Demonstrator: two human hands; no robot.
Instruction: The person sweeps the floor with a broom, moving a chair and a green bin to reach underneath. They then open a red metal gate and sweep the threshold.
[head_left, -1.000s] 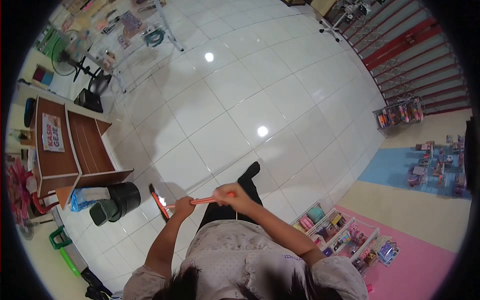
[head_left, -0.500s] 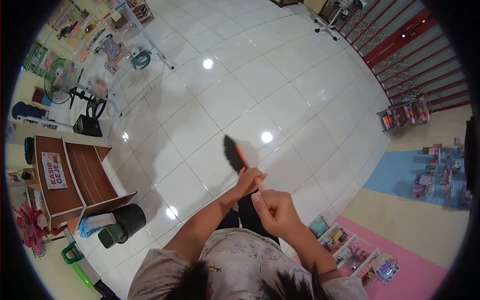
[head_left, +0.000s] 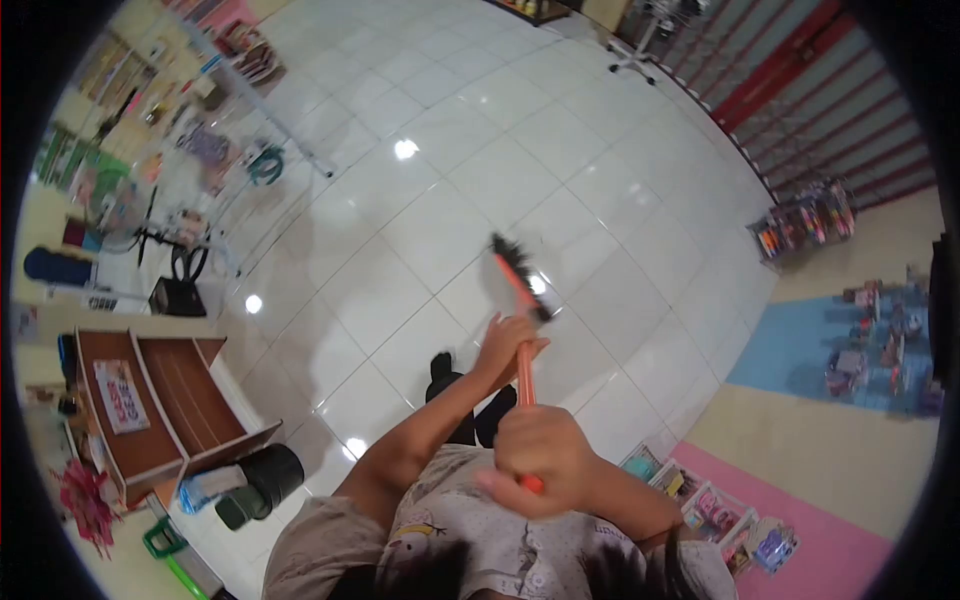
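A broom with an orange-red handle (head_left: 526, 378) and dark bristles (head_left: 522, 272) is held in front of the body, its head out over the white tiled floor (head_left: 420, 230). My left hand (head_left: 508, 345) is wrapped round the handle just below the broom head, some of its fingers raised. Nearer the body, my right hand (head_left: 543, 458) grips the handle close to its end, whose orange-red tip shows under the fist. The right hand is slightly blurred.
At the left stand a brown wooden counter (head_left: 180, 400) and a dark bin (head_left: 272, 476). Display racks with goods (head_left: 215, 150) fill the upper left. Small shelves (head_left: 710, 510) stand at the lower right, a hanging basket (head_left: 805, 225) and red folding gate (head_left: 790, 60) farther up.
The broom head has swung to the right and its bristles now face right. My right hand has moved down towards the body. A dark-clad foot has come into view at the left.
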